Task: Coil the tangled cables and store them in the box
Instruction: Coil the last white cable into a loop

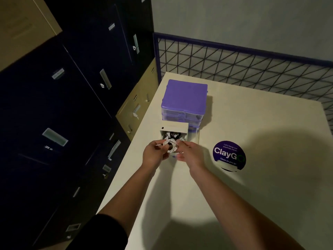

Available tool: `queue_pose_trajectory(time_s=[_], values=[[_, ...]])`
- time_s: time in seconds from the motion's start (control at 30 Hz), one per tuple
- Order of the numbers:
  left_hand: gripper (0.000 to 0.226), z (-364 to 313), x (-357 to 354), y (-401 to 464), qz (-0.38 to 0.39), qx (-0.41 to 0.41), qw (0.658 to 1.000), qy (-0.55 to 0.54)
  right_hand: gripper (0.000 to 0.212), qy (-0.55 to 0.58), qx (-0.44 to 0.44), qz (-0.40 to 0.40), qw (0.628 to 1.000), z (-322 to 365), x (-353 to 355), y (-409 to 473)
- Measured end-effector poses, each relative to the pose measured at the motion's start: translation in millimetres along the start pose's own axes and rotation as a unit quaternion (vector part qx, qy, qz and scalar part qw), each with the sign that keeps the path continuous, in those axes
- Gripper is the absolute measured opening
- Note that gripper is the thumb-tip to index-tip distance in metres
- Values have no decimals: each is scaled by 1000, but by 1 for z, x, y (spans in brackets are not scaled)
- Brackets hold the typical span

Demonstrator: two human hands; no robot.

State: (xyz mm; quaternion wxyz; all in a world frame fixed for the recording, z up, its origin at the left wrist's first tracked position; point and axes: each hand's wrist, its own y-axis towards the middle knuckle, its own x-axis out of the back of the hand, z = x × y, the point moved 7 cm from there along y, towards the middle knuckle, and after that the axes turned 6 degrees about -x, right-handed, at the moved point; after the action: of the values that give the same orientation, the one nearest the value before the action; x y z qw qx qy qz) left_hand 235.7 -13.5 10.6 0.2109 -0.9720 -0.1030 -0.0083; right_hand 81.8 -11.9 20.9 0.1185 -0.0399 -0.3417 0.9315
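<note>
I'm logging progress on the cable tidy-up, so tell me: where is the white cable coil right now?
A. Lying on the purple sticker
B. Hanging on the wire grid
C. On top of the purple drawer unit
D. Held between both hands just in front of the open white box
D: the left hand and right hand both grip the white cable coil just in front of the open white box.

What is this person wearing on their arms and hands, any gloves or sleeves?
No gloves: the left hand and right hand are bare, with no rings or watch showing. A dark sleeve covers the left upper arm; the right arm shows no sleeve.
</note>
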Motion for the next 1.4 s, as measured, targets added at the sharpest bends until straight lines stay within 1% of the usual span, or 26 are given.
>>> queue_pose_trajectory(time_s=[0.1, 0.17, 0.2, 0.23, 0.27, 0.3, 0.33, 0.37, 0.4, 0.57, 0.63, 0.7, 0.77, 0.8, 0.9, 1.0, 1.07, 1.1, 1.13, 1.2, 1.3, 1.4], values=[[21, 1, 2, 16, -12, -13, 1000, 25, 14, -55, 43, -63, 996, 5, 3, 14], [18, 2, 3, 23, -19, -17, 999, 46, 16, -93, 94, -89, 987, 10, 4, 16], [17, 3, 3, 26, -20, -19, 998, 54, 20, -139, 124, -96, 978, 14, 5, 14], [16, 4, 3, 28, -23, -23, 997, 64, 25, -214, 161, -103, 958, 19, 4, 10], [14, 4, 4, 29, -26, -30, 996, 75, 29, -308, 197, -112, 924, 24, 3, 7], [13, 4, 4, 30, -30, -38, 995, 86, 32, -395, 231, -126, 881, 31, 1, 2], [13, 4, 5, 31, -35, -45, 994, 95, 35, -456, 258, -137, 841, 36, 0, -2], [13, 3, 6, 32, -40, -51, 992, 104, 36, -494, 278, -142, 812, 39, -2, -2], [13, 3, 7, 32, -44, -57, 991, 113, 37, -513, 286, -145, 796, 40, -3, -1], [10, 4, 9, 36, -46, -68, 987, 138, 32, -533, 260, -157, 790, 36, -3, 10], [9, 5, 9, 38, -45, -67, 986, 147, 31, -529, 277, -169, 785, 36, -3, 8], [8, 6, 9, 40, -43, -62, 985, 154, 27, -513, 311, -195, 776, 36, -3, 6], [9, 8, 10, 42, -43, -54, 985, 155, 19, -535, 347, -233, 734, 37, -7, 4], [8, 9, 10, 42, -44, -49, 985, 158, 22, -563, 345, -240, 711, 36, -9, 6], [7, 9, 11, 42, -52, -43, 982, 178, 37, -648, 312, -246, 650, 31, -13, 12], [7, 8, 10, 42, -53, -43, 980, 188, 46, -701, 276, -233, 615, 31, -18, 11], [7, 7, 10, 42, -53, -43, 979, 190, 47, -744, 249, -213, 582, 26, -17, 10], [6, 6, 10, 41, -55, -43, 979, 192, 47, -751, 259, -197, 574, 22, -18, 14], [6, 5, 10, 41, -57, -43, 979, 193, 48, -748, 272, -171, 581, 21, -22, 15], [6, 6, 9, 40, -59, -40, 979, 193, 49, -733, 273, -150, 604, 26, -24, 15], [7, 7, 8, 39, -55, -39, 979, 195, 55, -730, 230, -119, 632, 31, -24, 19], [8, 8, 8, 39, -53, -37, 978, 199, 55, -736, 197, -100, 640, 30, -23, 24]])
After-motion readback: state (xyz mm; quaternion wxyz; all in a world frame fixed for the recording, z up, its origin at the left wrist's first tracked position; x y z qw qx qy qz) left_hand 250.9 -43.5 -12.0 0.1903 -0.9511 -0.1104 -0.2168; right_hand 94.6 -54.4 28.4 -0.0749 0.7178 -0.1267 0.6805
